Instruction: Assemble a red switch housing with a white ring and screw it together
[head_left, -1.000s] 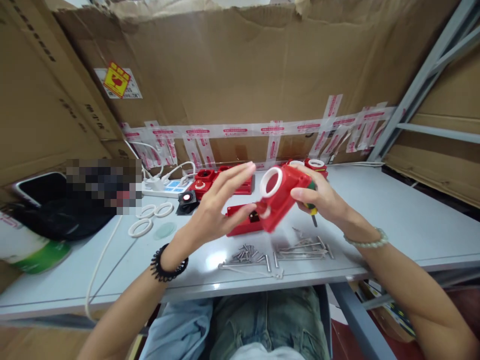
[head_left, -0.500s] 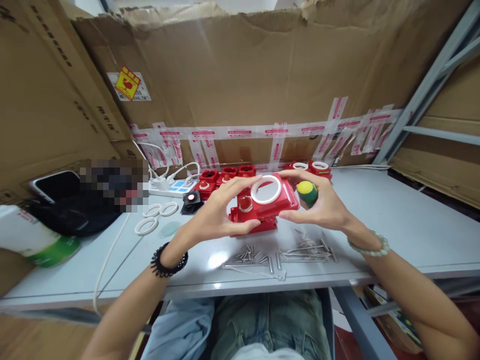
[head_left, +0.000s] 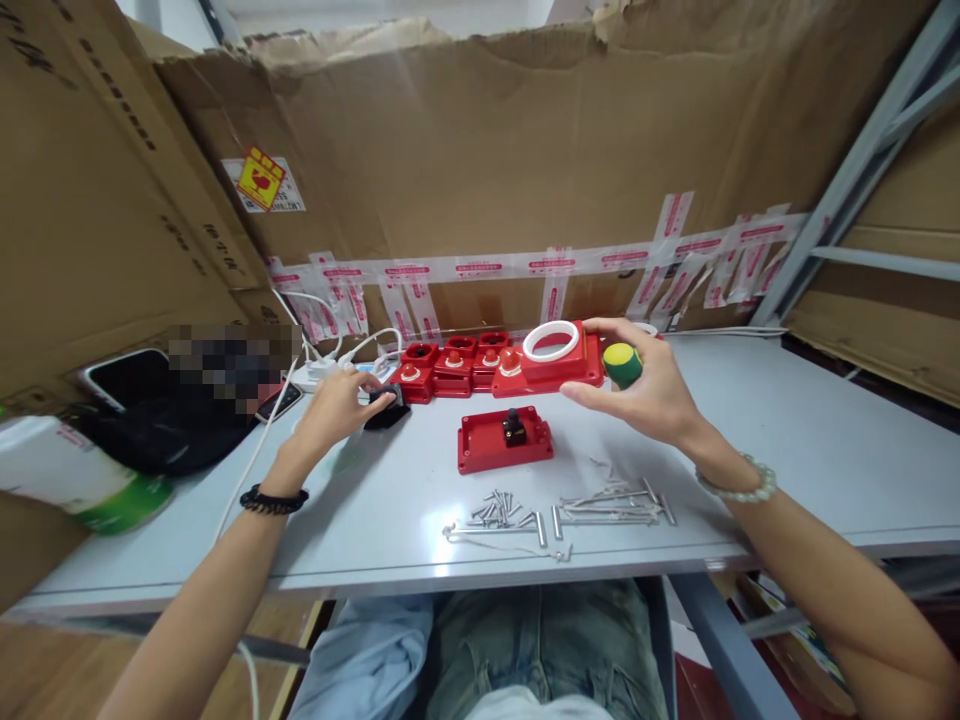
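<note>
My right hand (head_left: 637, 390) holds up a red housing cover (head_left: 536, 378) with a white ring (head_left: 550, 341) on it and a red knob at its left end. A yellow-and-green tool handle (head_left: 622, 366), seen end-on, is tucked in the same hand. Below, on the table, lies an open red base (head_left: 491, 450) with a black switch block (head_left: 514, 428) inside. My left hand (head_left: 349, 405) reaches to the far left, thumb and fingers closed on a small black part (head_left: 386, 400). The hand partly hides that part.
Red housings (head_left: 457, 368) line the back beside a power strip (head_left: 311, 374). Loose screws (head_left: 501, 510) and metal T-shaped rods (head_left: 615, 508) lie near the front edge. A black bag and phone (head_left: 129, 378) are at left; cardboard (head_left: 480, 150) walls the back.
My left hand has let go of the red cover and moved left to the black part. The cover has risen off the base, which now shows its inside.
</note>
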